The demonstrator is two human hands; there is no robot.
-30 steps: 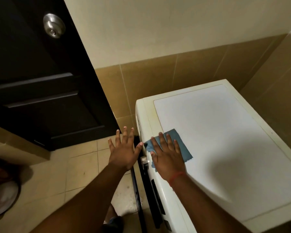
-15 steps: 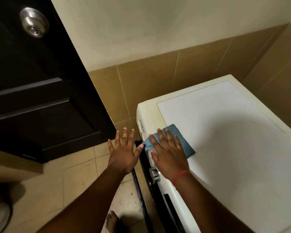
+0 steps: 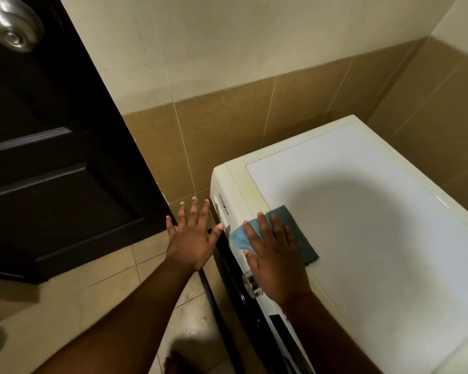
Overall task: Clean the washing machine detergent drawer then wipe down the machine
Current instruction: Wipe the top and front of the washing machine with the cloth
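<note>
1. Blue cloth [image 3: 295, 233], one only, lay flat on the front left corner of the washing machine [image 3: 376, 238], partly over the cream rim and partly on the white top panel.
2. Pressed down on it with the right hand [image 3: 274, 261], fingers straight and slightly spread, palm flat; nothing gripped or pinched.
3. Held the left hand [image 3: 192, 238] in the air just beside the machine's front corner, all five fingers splayed wide, holding nothing; thumb tip close to the machine's upper front edge, contact not clear.
4. Saw one silver dial [image 3: 250, 286] on the machine's front panel, right below the right wrist, and a dark display strip lower down, partly cut off by the forearm.
5. Could not make out the detergent drawer itself from this steep angle.
6. Noted one dark wooden door [image 3: 52, 157] to the left, with one round metal knob [image 3: 14, 22] at the top corner of the view; its lower edge stood near the left fingertips.
7. Counted tan wall tiles [image 3: 227, 130] behind and to the right of the machine, pale painted wall above, beige floor tiles [image 3: 92, 306] below.
8. Glimpsed one bare foot [image 3: 177, 363] at the bottom edge, on the floor beside the machine's front.
</note>
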